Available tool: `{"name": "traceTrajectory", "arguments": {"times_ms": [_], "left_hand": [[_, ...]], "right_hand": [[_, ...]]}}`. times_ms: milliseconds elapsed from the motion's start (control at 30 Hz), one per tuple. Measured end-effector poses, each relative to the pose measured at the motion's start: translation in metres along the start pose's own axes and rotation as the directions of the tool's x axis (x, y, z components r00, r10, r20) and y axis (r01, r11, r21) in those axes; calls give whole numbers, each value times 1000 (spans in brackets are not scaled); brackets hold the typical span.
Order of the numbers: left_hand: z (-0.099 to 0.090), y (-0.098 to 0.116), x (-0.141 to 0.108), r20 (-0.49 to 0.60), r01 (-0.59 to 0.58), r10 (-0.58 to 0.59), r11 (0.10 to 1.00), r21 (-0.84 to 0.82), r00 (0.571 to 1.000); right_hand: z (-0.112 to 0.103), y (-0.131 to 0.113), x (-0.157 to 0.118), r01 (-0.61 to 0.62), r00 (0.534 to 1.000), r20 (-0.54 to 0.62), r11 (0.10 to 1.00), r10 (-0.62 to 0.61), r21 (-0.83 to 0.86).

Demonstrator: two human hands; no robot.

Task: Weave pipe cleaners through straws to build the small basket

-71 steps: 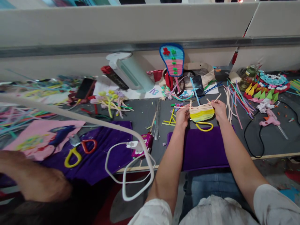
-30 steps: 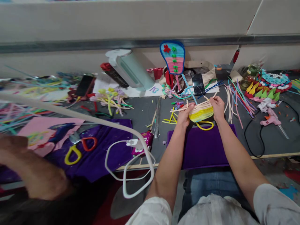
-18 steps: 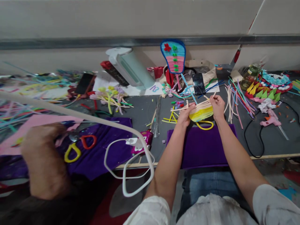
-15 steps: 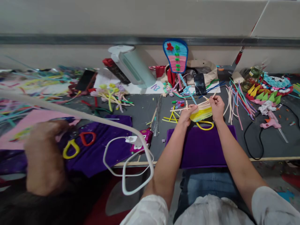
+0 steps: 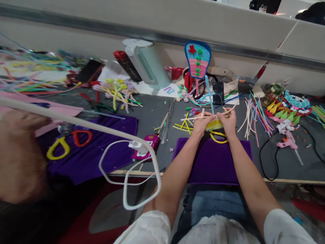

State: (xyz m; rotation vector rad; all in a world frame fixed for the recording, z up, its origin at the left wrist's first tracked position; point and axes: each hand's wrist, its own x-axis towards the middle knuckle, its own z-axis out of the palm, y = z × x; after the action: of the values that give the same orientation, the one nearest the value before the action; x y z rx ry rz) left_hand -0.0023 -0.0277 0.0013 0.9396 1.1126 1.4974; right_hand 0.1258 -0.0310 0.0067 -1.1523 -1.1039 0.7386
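My left hand (image 5: 202,124) is closed on the left side of a yellow and cream pipe-cleaner piece (image 5: 213,125). My right hand (image 5: 229,122) grips the right side of the same piece, its fingers pinched beside my left fingertips. Cream stems stick out past both hands, and my hands cover much of the piece. Yellow-handled scissors (image 5: 218,138) lie just below it, at the upper edge of a purple cloth (image 5: 215,161). Loose yellow stems (image 5: 186,125) lie left of my left hand. A light blue stem (image 5: 209,96) rises behind my hands.
A white cable (image 5: 101,126) hangs across the left foreground. Near a person's arm (image 5: 22,152) lie scissors with yellow and red handles (image 5: 59,148). A pale green kettle (image 5: 152,67) and a phone (image 5: 218,93) are behind. To the right are loose stems (image 5: 257,115) and a pink glue gun (image 5: 288,141).
My right hand has moved in toward my left hand, and the cream stems now lie more sideways. The view has tilted and shifted. The other person's hand has moved left.
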Motion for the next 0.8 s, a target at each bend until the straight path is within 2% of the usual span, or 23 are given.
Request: {"name": "traceTrajectory", "arguments": {"times_ms": [233, 633, 733, 800], "left_hand": [[-2, -4, 4, 0, 34, -34, 999, -24, 999], [-7, -2, 9, 91, 182, -171, 976, -120, 981], [-7, -1, 8, 95, 173, -162, 978, -114, 982], [-7, -1, 8, 98, 169, -159, 980, -105, 982]], "right_hand": [[-7, -3, 4, -18, 1000, -24, 1000, 18, -5], [-10, -5, 11, -167, 986, 61, 955, 157, 244], [-11, -1, 13, -144, 990, 43, 951, 138, 272], [-13, 2, 14, -83, 996, 7, 975, 84, 205]]}}
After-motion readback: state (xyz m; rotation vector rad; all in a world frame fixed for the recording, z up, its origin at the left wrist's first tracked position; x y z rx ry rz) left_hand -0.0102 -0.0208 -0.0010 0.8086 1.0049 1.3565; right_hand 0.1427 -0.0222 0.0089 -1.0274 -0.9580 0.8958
